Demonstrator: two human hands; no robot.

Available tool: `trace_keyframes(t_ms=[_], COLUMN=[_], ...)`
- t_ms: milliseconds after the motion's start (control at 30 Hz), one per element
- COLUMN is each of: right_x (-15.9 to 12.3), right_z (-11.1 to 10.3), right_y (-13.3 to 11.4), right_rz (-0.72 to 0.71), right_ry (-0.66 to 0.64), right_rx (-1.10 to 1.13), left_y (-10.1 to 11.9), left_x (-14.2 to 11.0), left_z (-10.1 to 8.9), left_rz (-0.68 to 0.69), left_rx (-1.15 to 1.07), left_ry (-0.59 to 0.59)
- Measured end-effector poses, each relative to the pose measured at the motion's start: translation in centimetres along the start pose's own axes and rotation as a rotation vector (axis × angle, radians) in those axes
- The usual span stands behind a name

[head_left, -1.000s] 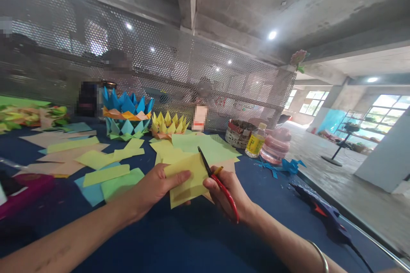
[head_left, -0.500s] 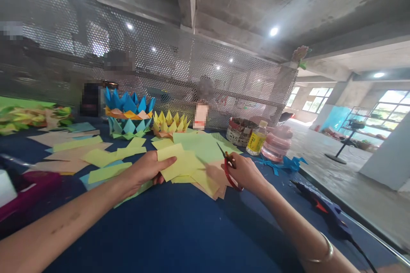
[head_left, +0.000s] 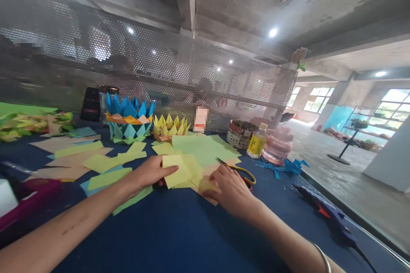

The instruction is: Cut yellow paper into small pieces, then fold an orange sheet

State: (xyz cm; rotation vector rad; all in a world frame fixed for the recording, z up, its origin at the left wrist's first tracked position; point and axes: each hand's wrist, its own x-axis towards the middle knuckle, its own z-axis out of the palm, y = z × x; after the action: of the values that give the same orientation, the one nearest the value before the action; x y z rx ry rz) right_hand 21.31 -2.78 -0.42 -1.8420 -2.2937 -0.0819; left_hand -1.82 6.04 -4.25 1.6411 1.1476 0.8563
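Note:
My left hand (head_left: 150, 175) pinches a light yellow paper square (head_left: 176, 171) between thumb and fingers, over a loose stack of yellow and peach paper. To the right, my right hand (head_left: 232, 190) is bent down over the same stack, with its fingers closed on the edge of a yellow paper sheet (head_left: 207, 185); its fingertips are partly hidden. Just behind that hand, scissors (head_left: 245, 175) with yellow and red handles lie on the pile's edge, out of my grip. Beyond the hands a large pale green sheet (head_left: 205, 147) lies flat.
Folded paper crowns, blue (head_left: 130, 111) and yellow (head_left: 171, 128), stand at the back. Cut paper strips (head_left: 75, 149) cover the left. A woven basket (head_left: 240, 134), a yellow-labelled bottle (head_left: 257, 140) and a pink jug (head_left: 277, 147) stand back right. A corded glue gun (head_left: 323, 211) lies at right.
My right hand has let go of the scissors, leaving them on the table, and moved left onto the yellow paper. My left hand keeps its paper, shifted slightly right.

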Motion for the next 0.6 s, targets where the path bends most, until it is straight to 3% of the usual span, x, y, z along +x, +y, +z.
trace_keyframes(t_ms=[167, 267, 433, 600], right_x=[0.3, 0.3, 0.5, 0.6], right_z=[0.9, 0.8, 1.3, 1.8], right_y=[0.5, 0.5, 0.7, 1.0], right_rz=[0.054, 0.050, 0.031, 0.035], right_ry=[-0.059, -0.049, -0.029, -0.037], right_rx=[0.089, 0.132, 0.190, 0.202], left_y=[0.1, 0.2, 1.1, 2.9], left_x=[0.1, 0.0, -1.0, -3.0], left_z=[-0.8, -1.0, 0.5, 2.4], left_rz=[0.144, 0.259, 0.386, 0.378], left_rx=[0.287, 0.394, 0.424, 0.385], left_ry=[0.287, 0.356, 0.244, 0.058])
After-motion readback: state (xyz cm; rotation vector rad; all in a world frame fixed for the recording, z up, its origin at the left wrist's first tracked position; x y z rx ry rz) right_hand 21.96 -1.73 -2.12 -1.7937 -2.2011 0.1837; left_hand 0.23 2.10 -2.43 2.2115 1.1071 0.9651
